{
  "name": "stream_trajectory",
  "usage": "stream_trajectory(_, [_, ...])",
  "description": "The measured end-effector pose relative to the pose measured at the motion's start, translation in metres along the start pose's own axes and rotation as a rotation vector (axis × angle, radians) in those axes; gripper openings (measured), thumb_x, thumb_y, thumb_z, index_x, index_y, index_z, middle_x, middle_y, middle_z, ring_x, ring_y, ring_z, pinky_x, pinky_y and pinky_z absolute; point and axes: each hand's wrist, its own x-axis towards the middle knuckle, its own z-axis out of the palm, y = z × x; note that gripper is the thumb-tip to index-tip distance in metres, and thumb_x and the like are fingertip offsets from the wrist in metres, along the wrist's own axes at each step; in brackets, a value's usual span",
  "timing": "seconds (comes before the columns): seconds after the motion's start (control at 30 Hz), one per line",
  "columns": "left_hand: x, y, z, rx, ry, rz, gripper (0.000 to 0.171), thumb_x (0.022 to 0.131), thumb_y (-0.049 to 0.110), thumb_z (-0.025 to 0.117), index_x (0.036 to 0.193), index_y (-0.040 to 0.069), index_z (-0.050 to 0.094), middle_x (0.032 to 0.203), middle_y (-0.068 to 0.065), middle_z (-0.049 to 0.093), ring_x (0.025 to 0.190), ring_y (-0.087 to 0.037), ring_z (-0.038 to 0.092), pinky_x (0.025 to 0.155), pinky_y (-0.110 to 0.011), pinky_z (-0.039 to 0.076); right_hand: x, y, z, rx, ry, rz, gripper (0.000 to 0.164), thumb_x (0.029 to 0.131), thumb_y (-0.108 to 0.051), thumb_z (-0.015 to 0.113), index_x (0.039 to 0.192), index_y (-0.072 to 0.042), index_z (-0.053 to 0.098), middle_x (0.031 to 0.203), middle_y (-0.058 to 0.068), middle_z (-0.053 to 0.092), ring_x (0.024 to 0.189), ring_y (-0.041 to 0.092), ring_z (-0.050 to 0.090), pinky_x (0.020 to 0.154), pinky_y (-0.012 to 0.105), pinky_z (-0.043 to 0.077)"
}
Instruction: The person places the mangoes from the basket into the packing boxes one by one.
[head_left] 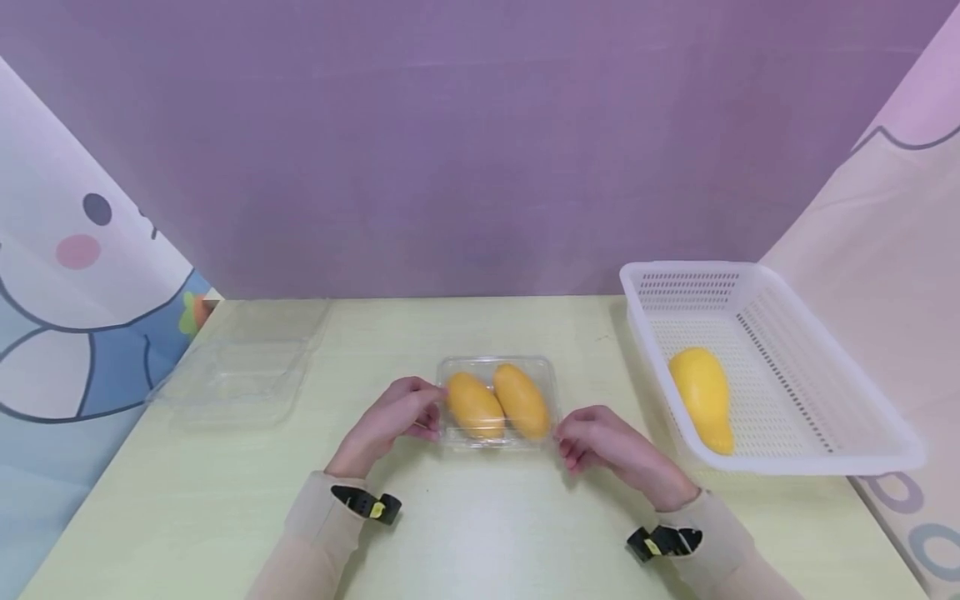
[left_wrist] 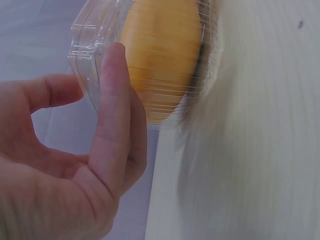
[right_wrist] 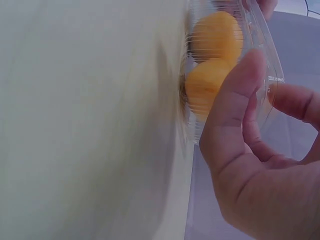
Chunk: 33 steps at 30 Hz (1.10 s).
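A clear plastic clamshell box lies on the table in front of me, with two orange-yellow mangoes side by side inside it. Its lid is down over them. My left hand pinches the box's left edge; in the left wrist view, its fingers stand on both sides of the rim, close by one mango. At the opposite edge, my right hand pinches the rim between thumb and finger, and both mangoes show through the ribbed wall in the right wrist view.
To the right stands a white perforated basket with a yellow mango against its left wall. More clear plastic packaging, opened out, lies at the back left of the table. A purple backdrop rises behind the table's far edge.
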Motion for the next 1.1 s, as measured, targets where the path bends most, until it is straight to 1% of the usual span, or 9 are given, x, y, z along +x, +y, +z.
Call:
stream_trajectory(0.23, [0.001,-0.003,-0.001,0.002,0.006,-0.001,0.033,0.098,0.022,0.062,0.115,-0.006,0.054,0.083,-0.013,0.060,0.071,-0.021,0.061,0.063,-0.030,0.060,0.001,0.002,0.003,-0.002,-0.012,0.006,0.019,0.092,-0.011,0.059,0.086,0.007,0.061,0.073,0.007,0.058,0.062,0.016,0.056,0.057,0.026,0.054])
stream_trajectory(0.43, [0.003,-0.006,-0.001,0.002,0.008,-0.002,0.031,0.098,0.021,0.062,0.114,-0.004,0.055,0.082,-0.013,0.060,0.070,-0.022,0.061,0.063,-0.031,0.060,0.002,0.003,0.005,-0.019,0.005,-0.001,0.016,0.090,-0.009,0.058,0.081,0.004,0.059,0.070,0.006,0.057,0.059,0.016,0.055,0.054,0.024,0.051])
stream_trajectory(0.7, [0.000,-0.005,0.000,0.027,0.014,0.005,0.030,0.099,0.022,0.061,0.114,-0.003,0.055,0.083,-0.013,0.061,0.071,-0.022,0.061,0.065,-0.032,0.060,0.002,0.004,0.007,-0.021,0.026,-0.007,0.015,0.090,-0.008,0.056,0.079,0.002,0.058,0.070,0.006,0.056,0.058,0.015,0.053,0.054,0.024,0.051])
stream_trajectory(0.83, [-0.003,-0.006,0.000,0.021,-0.003,0.007,0.030,0.100,0.022,0.060,0.116,-0.002,0.054,0.083,-0.013,0.061,0.071,-0.022,0.061,0.066,-0.032,0.060,0.001,0.004,0.009,-0.018,0.040,-0.005,0.014,0.090,-0.007,0.056,0.080,0.002,0.059,0.070,0.005,0.055,0.058,0.015,0.053,0.054,0.024,0.051])
stream_trajectory(1.0, [-0.010,-0.008,-0.004,0.006,-0.045,0.015,0.031,0.100,0.021,0.057,0.117,-0.004,0.052,0.085,-0.013,0.060,0.074,-0.023,0.062,0.069,-0.032,0.060,0.000,0.001,0.012,-0.005,0.048,-0.009,0.013,0.091,-0.007,0.055,0.082,0.002,0.059,0.070,0.004,0.055,0.057,0.014,0.053,0.053,0.024,0.052])
stream_trajectory(1.1, [-0.015,-0.009,-0.004,0.003,-0.059,0.014,0.032,0.098,0.016,0.054,0.121,-0.006,0.051,0.085,-0.014,0.060,0.074,-0.023,0.063,0.069,-0.034,0.060,-0.001,0.001,0.012,-0.004,0.048,-0.012,0.013,0.091,-0.007,0.054,0.081,0.000,0.059,0.070,0.004,0.054,0.057,0.014,0.053,0.053,0.025,0.052])
